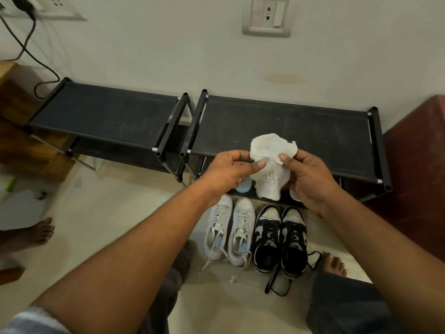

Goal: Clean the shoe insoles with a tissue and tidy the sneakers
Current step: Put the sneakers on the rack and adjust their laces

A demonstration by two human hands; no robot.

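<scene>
- Leftmost, another person's bare foot (36, 233) stands on the pale floor, and a black cable (29, 51) trails down the wall.
- A black shoe rack (103, 116) stands against that wall.
- The left hand (226, 169) pinches the tissue's left edge between thumb and curled fingers.
- A pair of white sneakers (230, 230) sits on the floor, toes to the rack, laces loose.
- The crumpled white tissue (271, 165), flecked with dark marks, is held in the air between both hands, above the sneakers' toes.
- A black-and-white pair (280, 239) stands just beside the white pair, a black lace trailing on the floor.
- The right hand (310, 179) grips the tissue's right edge, thumb on top.
- A second rack (325, 141) stands behind the hands, beside the first.
- The wearer's bare right foot (333, 263) rests near the dark pair.
</scene>
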